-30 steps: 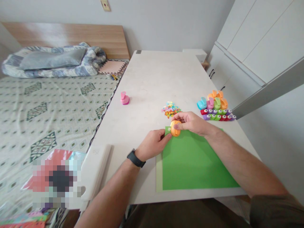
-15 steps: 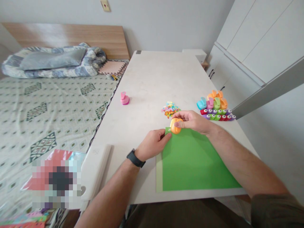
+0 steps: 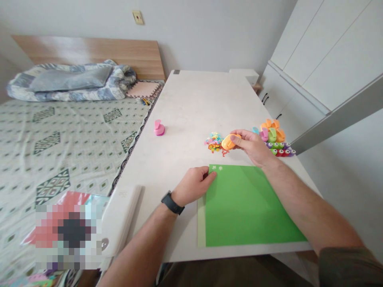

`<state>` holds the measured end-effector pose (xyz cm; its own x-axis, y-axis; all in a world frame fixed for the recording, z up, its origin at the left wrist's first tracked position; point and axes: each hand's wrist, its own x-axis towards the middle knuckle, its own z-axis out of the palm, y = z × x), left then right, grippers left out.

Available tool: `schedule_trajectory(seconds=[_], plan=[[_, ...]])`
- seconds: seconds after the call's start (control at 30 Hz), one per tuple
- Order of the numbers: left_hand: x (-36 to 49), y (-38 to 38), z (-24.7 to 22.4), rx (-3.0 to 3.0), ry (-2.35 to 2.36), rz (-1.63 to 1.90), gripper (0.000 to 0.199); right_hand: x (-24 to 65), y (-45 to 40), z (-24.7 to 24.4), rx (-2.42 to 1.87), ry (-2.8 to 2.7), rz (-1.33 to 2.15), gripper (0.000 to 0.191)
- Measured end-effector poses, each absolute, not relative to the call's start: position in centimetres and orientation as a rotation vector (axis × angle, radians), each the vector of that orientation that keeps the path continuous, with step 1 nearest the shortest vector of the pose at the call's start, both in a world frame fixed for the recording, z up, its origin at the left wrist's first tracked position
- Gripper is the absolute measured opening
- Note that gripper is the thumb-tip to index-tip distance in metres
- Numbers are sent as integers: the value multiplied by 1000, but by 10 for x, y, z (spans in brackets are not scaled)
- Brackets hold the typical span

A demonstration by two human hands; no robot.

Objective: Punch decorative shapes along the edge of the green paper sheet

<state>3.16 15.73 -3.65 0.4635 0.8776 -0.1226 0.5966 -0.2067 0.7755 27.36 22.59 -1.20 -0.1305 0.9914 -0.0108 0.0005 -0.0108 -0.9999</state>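
A green sheet of paper (image 3: 245, 207) lies on the white table (image 3: 197, 103), with two small cut-out shapes near its top left corner. My left hand (image 3: 196, 183) pinches that corner between thumb and fingers. Above the sheet's far edge, my right hand (image 3: 249, 144) is closed on an orange paper punch (image 3: 231, 141). Just left of the punch is a pile of small colourful paper pieces (image 3: 214, 141). A pale sheet (image 3: 201, 227) shows beneath the green one along its left side.
Several colourful punches (image 3: 272, 134) stand at the right edge, partly behind my right hand. A pink punch (image 3: 159, 127) stands farther left. A long white device (image 3: 121, 219) lies at the table's near left, beside the bed (image 3: 80, 139).
My right hand has lifted the orange punch off the sheet's edge and moved it away and to the right, beside the paper pieces. A second cut-out now shows. My left hand keeps its hold.
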Motion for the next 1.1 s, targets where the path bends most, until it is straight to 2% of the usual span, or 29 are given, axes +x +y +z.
schedule_trajectory(seconds=[0.23, 0.53, 0.73, 0.97, 1.1], plan=[[30, 157, -37, 1948, 1246, 441, 44, 274, 234, -23, -1175, -1373, 932, 52], [31, 155, -37, 1973, 1224, 404, 43, 268, 235, -32, -1383, -1594, 741, 50], [31, 155, -37, 1989, 1217, 409, 43, 271, 243, -35, -1357, -1509, 871, 52], [32, 155, -37, 1992, 1230, 399, 44, 267, 240, -26, -1270, -1158, 1331, 45], [31, 155, -36, 1988, 1223, 407, 44, 269, 240, -22, -1253, -996, 1480, 46]])
